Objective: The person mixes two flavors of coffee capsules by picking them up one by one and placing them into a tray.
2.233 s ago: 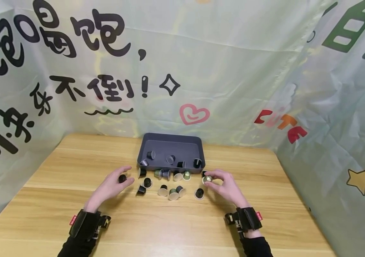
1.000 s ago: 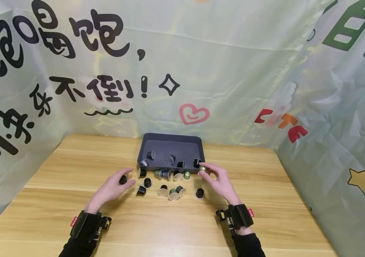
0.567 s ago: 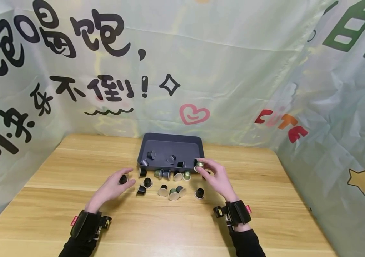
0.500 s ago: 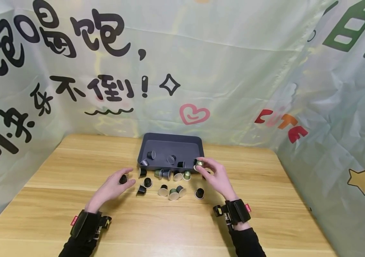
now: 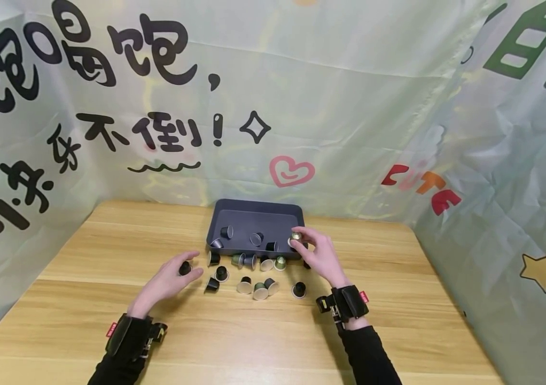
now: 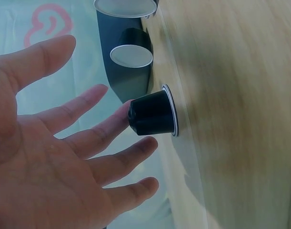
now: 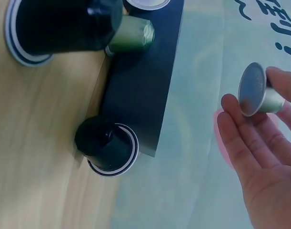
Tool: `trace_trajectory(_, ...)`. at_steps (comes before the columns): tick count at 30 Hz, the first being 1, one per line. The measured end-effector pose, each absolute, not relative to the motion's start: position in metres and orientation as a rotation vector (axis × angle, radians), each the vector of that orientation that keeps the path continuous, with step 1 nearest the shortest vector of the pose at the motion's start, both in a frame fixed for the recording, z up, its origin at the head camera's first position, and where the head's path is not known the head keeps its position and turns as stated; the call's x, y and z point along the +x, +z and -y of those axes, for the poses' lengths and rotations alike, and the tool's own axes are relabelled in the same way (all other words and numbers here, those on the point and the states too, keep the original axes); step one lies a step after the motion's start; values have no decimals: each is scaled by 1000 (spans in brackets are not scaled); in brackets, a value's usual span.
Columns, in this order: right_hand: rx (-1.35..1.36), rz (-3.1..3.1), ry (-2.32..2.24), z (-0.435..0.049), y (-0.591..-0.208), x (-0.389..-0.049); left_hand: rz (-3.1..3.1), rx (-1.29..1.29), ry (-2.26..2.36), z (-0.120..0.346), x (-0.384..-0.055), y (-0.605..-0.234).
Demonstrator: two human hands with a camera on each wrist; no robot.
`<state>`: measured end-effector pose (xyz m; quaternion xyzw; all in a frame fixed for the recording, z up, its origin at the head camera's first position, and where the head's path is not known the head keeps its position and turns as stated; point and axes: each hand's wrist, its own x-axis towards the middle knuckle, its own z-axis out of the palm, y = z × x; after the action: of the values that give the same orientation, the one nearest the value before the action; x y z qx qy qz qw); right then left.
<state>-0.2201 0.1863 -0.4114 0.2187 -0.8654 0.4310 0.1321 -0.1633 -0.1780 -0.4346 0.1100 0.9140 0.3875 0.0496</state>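
Note:
My right hand [image 5: 323,256] pinches a pale green coffee capsule [image 5: 296,237] between thumb and fingers, raised above the right front part of the dark tray [image 5: 258,203]. In the right wrist view this held capsule [image 7: 254,90] shows its flat silver lid. My left hand [image 5: 169,278] is spread, palm facing inward, around a black coffee capsule [image 5: 185,268]. The left wrist view shows this black capsule [image 6: 152,114] standing on its rim on the table, fingers straight and not curled round it.
Several capsules lie inside the tray, among them a dark one [image 5: 256,239]. Before the tray are more capsules, including a green one [image 5: 280,263] and a black one [image 5: 299,290]. Another black capsule [image 7: 105,148] sits beside the tray's right corner. A printed cloth [image 5: 350,133] hangs behind the table.
My right hand has carried the green capsule from the table right of the tray, up and to the left, over the tray. The left hand has barely moved.

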Motion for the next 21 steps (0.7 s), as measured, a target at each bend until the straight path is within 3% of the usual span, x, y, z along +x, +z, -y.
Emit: trace_trajectory(21,608,2769,886,-169,-402,-275,-2785,350,1204,180,-163,-435)
